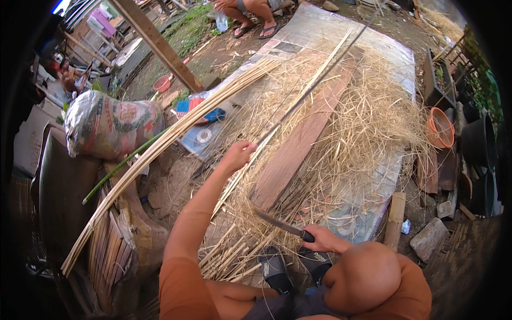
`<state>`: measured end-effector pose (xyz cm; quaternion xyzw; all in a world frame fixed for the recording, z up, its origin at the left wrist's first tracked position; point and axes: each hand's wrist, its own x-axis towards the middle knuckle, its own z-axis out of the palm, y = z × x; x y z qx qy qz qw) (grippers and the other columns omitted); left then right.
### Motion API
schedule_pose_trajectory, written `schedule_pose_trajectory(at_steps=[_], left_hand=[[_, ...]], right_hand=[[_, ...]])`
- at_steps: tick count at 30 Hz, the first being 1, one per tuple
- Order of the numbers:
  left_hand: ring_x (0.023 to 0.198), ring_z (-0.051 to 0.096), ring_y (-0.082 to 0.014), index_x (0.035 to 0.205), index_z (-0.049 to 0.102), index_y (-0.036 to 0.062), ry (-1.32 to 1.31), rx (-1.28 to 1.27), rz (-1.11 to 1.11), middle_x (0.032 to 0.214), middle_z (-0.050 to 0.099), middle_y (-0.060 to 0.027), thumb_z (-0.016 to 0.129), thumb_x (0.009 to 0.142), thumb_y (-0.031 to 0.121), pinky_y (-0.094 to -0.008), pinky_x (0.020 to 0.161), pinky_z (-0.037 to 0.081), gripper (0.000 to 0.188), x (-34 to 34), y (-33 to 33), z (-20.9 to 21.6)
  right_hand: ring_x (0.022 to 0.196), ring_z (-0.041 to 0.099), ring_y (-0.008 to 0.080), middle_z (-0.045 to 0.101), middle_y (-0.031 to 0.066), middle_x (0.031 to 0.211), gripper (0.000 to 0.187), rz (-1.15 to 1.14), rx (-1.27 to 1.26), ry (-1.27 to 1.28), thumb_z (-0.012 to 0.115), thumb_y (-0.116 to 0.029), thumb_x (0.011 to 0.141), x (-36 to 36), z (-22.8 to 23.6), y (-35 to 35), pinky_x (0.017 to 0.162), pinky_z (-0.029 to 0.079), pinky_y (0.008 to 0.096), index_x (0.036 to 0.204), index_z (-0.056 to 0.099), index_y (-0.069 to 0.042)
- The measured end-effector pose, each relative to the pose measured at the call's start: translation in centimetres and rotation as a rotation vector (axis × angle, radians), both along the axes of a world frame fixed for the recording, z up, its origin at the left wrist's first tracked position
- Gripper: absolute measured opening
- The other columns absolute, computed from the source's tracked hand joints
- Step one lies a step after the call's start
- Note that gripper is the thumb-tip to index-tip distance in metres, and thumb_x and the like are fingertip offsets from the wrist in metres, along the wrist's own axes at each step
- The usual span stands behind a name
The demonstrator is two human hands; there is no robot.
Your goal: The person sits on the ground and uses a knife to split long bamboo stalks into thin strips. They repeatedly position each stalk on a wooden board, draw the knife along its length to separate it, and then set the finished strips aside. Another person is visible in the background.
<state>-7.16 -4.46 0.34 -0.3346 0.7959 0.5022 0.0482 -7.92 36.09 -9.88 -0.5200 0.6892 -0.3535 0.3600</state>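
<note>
My left hand is closed in a pinch on a long, thin dark strip, which slants away to the far right. In my right hand is a knife with a black handle. The knife's blade points left, near the close end of a reddish-brown wooden plank. The plank lies lengthwise in front of me, amid a heap of pale curled shavings. Just left of the plank, a pale split strip runs nearly alongside the dark one.
A bundle of long pale strips and a green stalk lie on the left, by a stuffed sack. Short sticks lie near my feet. An orange pot and a stone are right. Another person squats beyond the sheet.
</note>
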Motion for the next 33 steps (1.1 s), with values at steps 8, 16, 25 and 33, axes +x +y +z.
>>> schedule_pose_trajectory(at_steps=[8,16,25,33], left_hand=[[0.088,0.069,-0.0367,0.098,0.071,-0.0022,-0.084,-0.153,-0.176,0.1,0.07,-0.0255,0.053,0.094,0.024,-0.0481,0.08,0.053,0.032,-9.1,10.4,-9.6],[0.105,0.066,-0.0384,0.11,0.068,0.0043,-0.051,-0.301,0.125,0.111,0.069,-0.0203,0.05,0.095,0.017,-0.0492,0.088,0.053,0.027,-13.7,14.6,-10.8],[0.102,0.066,-0.04,0.11,0.058,-0.0021,0.152,-0.437,0.14,0.107,0.066,-0.0268,0.047,0.092,0.007,-0.0469,0.086,0.055,0.023,-15.2,15.1,-13.5],[0.099,0.066,-0.0376,0.107,0.055,-0.0004,0.212,-0.545,0.137,0.106,0.064,-0.0231,0.049,0.092,0.006,-0.0451,0.083,0.055,0.018,-15.5,16.4,-13.5]], right_hand=[[0.071,0.065,0.0195,0.065,0.0098,0.083,0.025,-0.199,0.403,-1.254,0.058,-0.018,0.099,0.8,0.2,-3.6,0.064,0.054,0.0312,0.119,0.055,-0.004],[0.067,0.061,0.0143,0.063,0.0074,0.083,0.026,-0.2,0.357,-0.818,0.055,-0.02,0.1,-2.1,2.8,-5.7,0.06,0.053,0.0299,0.115,0.055,0.002],[0.061,0.061,0.0138,0.065,0.0117,0.078,0.031,-0.187,0.391,-0.705,0.05,-0.021,0.101,1.6,3.5,-7.3,0.055,0.053,0.0292,0.116,0.052,0.006],[0.067,0.066,0.0173,0.068,0.0123,0.079,0.023,-0.174,0.425,-0.604,0.057,-0.015,0.093,-1.6,5.4,-8.6,0.058,0.053,0.0314,0.105,0.064,0.003]])
